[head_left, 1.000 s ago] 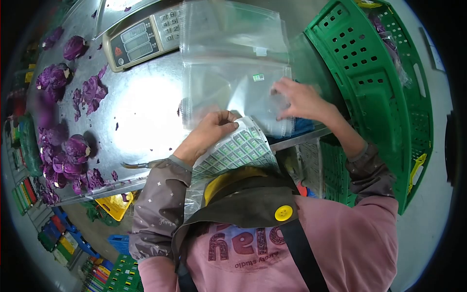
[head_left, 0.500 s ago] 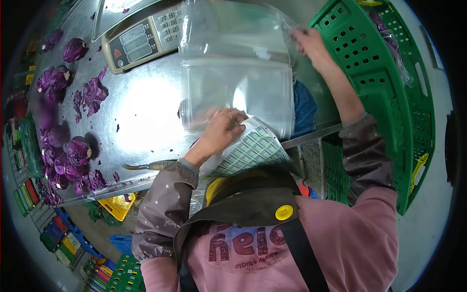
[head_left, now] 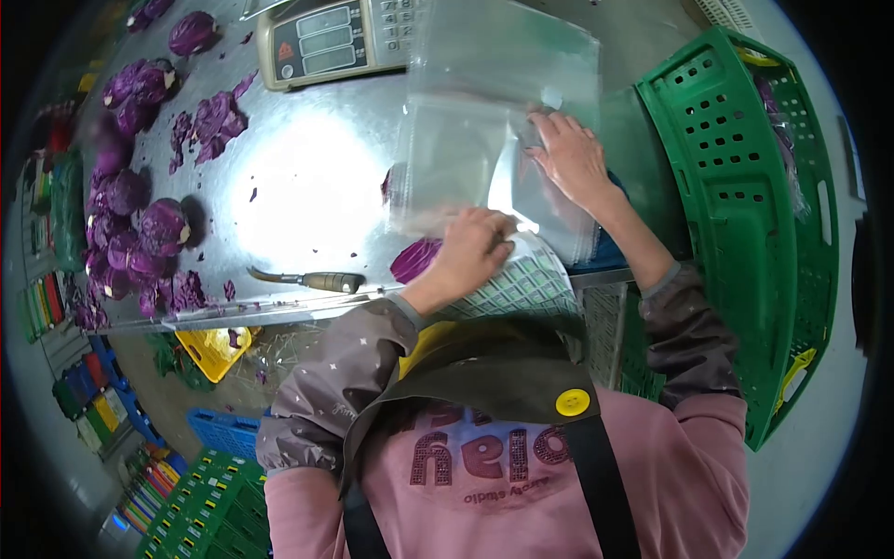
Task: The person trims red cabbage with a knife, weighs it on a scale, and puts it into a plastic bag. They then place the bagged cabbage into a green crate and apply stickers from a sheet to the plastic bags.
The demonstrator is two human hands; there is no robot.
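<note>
A stack of clear plastic bags (head_left: pixel 456 154) lies over the metal table in front of me. My left hand (head_left: pixel 470 250) is closed at the near edge of the bags, pinching the top of a sheet of green-printed labels (head_left: pixel 526 284) that bends down towards my apron. On the right side of the bags, my right hand (head_left: pixel 570 160) rests with fingers stretched out over the plastic, holding nothing. Part of a cut purple cabbage (head_left: pixel 415 260) shows beside my left wrist. To its left a curved knife with a wooden handle (head_left: pixel 321 280) lies near the table edge.
Several purple cabbages (head_left: pixel 166 226) and loose leaves (head_left: pixel 216 124) cover the left of the table (head_left: pixel 307 186). A weighing scale (head_left: pixel 321 47) stands at the back. Green crates (head_left: pixel 726 177) stand at the right, and a yellow crate (head_left: pixel 216 354) sits below the table edge.
My right hand has come down and left from the far right corner of the bags onto them. My left hand stays at the label sheet. The whole view has shifted, showing more of the knife.
</note>
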